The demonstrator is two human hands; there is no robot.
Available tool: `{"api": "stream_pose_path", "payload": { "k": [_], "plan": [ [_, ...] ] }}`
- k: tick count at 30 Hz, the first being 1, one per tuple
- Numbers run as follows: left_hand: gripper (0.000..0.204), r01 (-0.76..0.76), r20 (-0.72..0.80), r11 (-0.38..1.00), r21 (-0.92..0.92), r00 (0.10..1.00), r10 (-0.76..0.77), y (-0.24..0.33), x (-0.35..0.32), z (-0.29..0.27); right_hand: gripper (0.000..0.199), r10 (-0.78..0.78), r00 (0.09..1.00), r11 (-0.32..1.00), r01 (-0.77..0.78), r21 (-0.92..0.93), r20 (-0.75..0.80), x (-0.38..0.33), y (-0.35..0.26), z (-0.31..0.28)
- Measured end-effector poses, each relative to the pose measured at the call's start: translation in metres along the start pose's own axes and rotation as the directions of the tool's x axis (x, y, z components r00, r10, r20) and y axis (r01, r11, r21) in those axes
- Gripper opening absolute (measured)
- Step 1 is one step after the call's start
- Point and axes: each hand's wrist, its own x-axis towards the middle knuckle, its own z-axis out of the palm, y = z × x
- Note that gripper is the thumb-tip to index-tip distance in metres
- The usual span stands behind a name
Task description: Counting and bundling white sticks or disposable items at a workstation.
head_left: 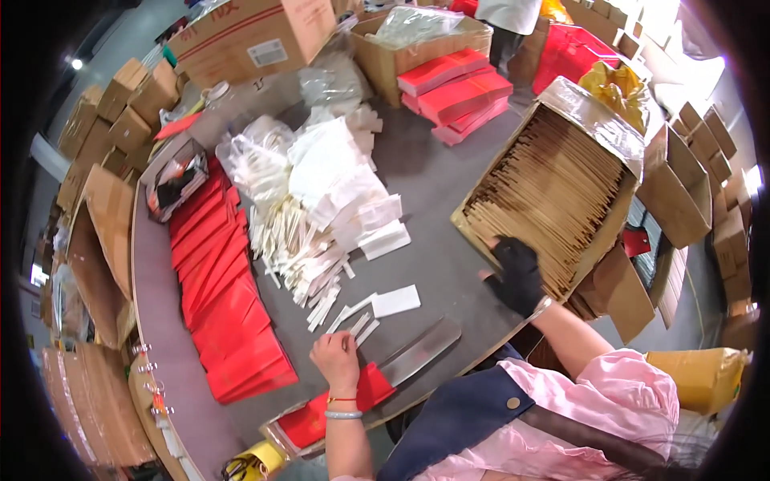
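My left hand [337, 358], bare with a red string and a pale bangle at the wrist, has its fingers closed at the near end of some narrow white paper strips [365, 327]. Under that wrist lies a red paper sleeve [377, 386], and a clear plastic sleeve [421, 353] extends from it to the right. A white card [396, 301] rests just beyond the strips. My right hand [517, 276] wears a black glove and reaches over the near left rim of a carton [469, 232] packed with thin brown sticks [553, 192]. Its thumb stands apart from the fingers; no stick shows in its grasp.
Overlapping red sleeves [228, 313] line the table's left side. White papers [337, 168] and loose strips heap mid-table, beside plastic bags [257, 156]. Red packets [461, 92] are stacked at the back. A yellow container [257, 462] with scissors hangs at the near left edge. Cartons surround the table.
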Motion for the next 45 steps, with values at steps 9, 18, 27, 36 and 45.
{"api": "stream_pose_path", "payload": {
  "k": [9,18,27,36,45],
  "plan": [
    [0.007,-0.081,0.031,0.991,-0.104,0.996,0.084,-0.004,0.012,-0.004,0.062,0.239,0.971,0.883,-0.206,-0.422,0.025,0.002,0.126,-0.017],
    [0.008,0.062,0.048,0.968,-0.244,0.998,-0.052,-0.004,0.005,-0.019,0.052,0.303,0.904,0.94,-0.232,-0.25,0.302,0.006,0.092,-0.025],
    [0.007,0.055,0.028,0.974,-0.218,0.998,-0.05,0.0,0.005,-0.023,0.056,0.234,0.928,0.938,-0.136,-0.319,0.292,-0.002,0.086,-0.024],
    [0.008,-0.027,0.115,0.95,-0.31,0.991,0.065,0.053,0.033,-0.013,0.062,0.346,0.938,0.809,-0.313,-0.497,-0.026,0.037,0.152,-0.039],
    [0.008,-0.333,0.211,0.901,-0.279,0.894,0.395,0.077,0.05,0.034,0.055,0.198,0.96,0.944,-0.134,-0.3,0.195,0.003,0.111,-0.014]
  ]
}}
